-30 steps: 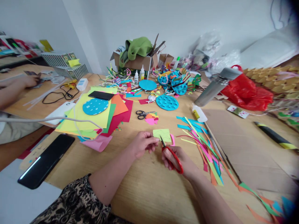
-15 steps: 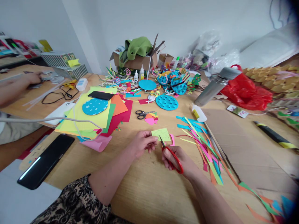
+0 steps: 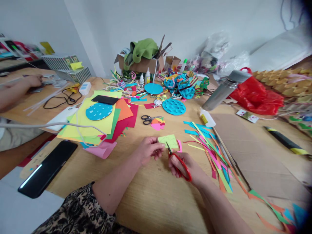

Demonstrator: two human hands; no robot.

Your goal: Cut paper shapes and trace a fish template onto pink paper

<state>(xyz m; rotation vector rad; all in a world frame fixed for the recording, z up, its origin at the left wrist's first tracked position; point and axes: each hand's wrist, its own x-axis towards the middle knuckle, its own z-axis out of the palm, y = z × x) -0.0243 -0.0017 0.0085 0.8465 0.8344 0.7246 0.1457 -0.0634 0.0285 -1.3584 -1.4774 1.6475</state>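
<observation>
A small piece of light green paper (image 3: pixel 172 139) with drawn lines is pinched by its left end in my left hand (image 3: pixel 151 149). My right hand (image 3: pixel 184 165) grips the red handles of a pair of scissors (image 3: pixel 183 165), whose blades meet the lower edge of that paper. Just right of the paper lies a curved pink paper scrap (image 3: pixel 179 146). Beyond my hands, black-handled scissors (image 3: pixel 147 119) rest beside a little heap of cut paper shapes (image 3: pixel 157 126) in pink, orange and yellow.
Coloured paper sheets (image 3: pixel 97 126) carry a phone (image 3: pixel 104 99) at left. Paper strips (image 3: pixel 219 156), a glue bottle (image 3: pixel 207 117) and cardboard (image 3: pixel 251 156) lie right. Another phone (image 3: pixel 47 169) sits at the near left edge. A co-worker's hand (image 3: pixel 35 80) is far left. A grey bottle (image 3: pixel 223 92) stands behind.
Almost nothing differs. Both hands, the green paper and the scissors hold nearly the same positions; the co-worker's hand at far left has shifted slightly.
</observation>
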